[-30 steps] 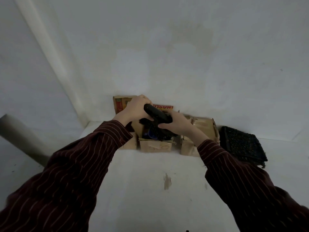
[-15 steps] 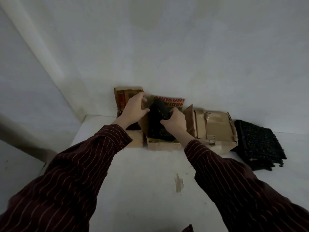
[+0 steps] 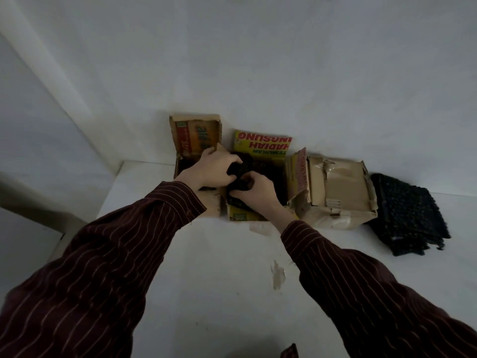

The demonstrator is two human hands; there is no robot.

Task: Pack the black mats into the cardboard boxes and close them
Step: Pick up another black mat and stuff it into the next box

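Note:
An open cardboard box [image 3: 263, 147] with a yellow and red printed flap stands against the wall. A rolled black mat [image 3: 240, 174] sits partly down inside it. My left hand [image 3: 214, 167] grips the mat's upper end and my right hand [image 3: 254, 191] grips its lower end. The mat's bottom is hidden inside the box. To the left stands a second open box [image 3: 196, 134] with an orange printed flap. A closed plain box [image 3: 338, 192] sits to the right. A stack of black mats [image 3: 407, 215] lies further right on the surface.
All of it rests on a white surface [image 3: 232, 267] in a corner, with white walls behind and to the left. A brownish stain [image 3: 278, 276] marks the surface in front of me. The surface's left edge drops off near the left box.
The rolled mat has gone from above the box down into it, with both hands following. The view has shifted so the closed box and mat stack show fully.

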